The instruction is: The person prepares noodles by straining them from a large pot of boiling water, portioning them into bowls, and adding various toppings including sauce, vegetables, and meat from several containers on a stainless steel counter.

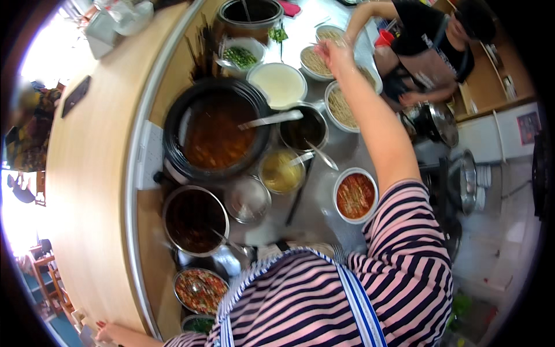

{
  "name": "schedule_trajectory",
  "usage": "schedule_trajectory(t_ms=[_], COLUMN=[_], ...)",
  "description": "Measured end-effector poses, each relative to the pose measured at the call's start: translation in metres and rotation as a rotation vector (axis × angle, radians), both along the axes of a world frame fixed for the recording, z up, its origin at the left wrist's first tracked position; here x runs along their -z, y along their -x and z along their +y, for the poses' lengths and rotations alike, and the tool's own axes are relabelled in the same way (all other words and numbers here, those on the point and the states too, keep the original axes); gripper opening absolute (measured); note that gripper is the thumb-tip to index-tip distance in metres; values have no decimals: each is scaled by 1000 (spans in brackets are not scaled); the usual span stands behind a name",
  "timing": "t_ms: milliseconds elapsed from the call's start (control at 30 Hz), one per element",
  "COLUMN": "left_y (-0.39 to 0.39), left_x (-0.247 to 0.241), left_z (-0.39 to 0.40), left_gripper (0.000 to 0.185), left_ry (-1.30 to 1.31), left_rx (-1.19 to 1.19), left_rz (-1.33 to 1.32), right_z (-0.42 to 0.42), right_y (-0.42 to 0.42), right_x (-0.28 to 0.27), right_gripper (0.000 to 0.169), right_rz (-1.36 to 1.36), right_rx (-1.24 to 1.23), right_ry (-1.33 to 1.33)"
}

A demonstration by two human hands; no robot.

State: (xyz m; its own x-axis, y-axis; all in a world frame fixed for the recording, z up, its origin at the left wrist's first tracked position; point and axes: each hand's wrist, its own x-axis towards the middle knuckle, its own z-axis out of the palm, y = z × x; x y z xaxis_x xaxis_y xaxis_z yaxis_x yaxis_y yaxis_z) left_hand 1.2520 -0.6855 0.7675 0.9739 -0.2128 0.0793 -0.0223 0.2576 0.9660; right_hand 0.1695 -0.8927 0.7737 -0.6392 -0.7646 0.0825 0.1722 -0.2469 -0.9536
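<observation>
My right hand [336,54] is stretched out over the far bowls, its fingers bunched; whether it pinches something is unclear. Beneath and beside it stand a bowl of noodles [315,61], another noodle bowl [342,106] and a farther one [328,33]. A co-worker's forearm reaches in close to my hand. At the lower left, my left hand [105,333] lies by the wooden counter [95,208], fingers apart, with nothing visible in it. Nearer my body is a white bowl of red food with pale strips [355,196].
A large black pot of red-brown broth [219,130] holds a ladle. Around it stand a dark sauce pot [303,128], a yellow liquid container [282,171], a pale liquid bowl [277,84], chopped greens [240,56] and a chopped red mix [200,289]. A co-worker [427,47] stands at upper right.
</observation>
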Motion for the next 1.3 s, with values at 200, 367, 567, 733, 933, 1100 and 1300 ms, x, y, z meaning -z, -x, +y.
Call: schedule_trajectory(t_ms=[200,367,567,733,933,1100,1300], left_y=[123,338,561,652,664,645,607], left_x=[-82,-91,-63,-32,-1,3,-4], left_z=[-18,-29,14,64,117,122,106], left_gripper=[38,44,53,55,53,54,53], left_ry=[-184,334,148,155,-62,-136,-104], left_rx=[14,664,981,1477,1682,1652,1453], left_rz=[-1227,-504,-601,-46,-38,-2,-64], right_z=[208,369,484,506,503,438,258], right_y=[-25,-30,-70,-116,-123,-105,-95], right_x=[-63,-59,-14,1,4,19,19], right_gripper=[30,30,26,14,16,26,26], right_rz=[102,167,375,1418,514,-295,-330], right_rx=[-5,158,203,83,419,416,150], right_ry=[-111,-410,-621,-381,-360,-27,119])
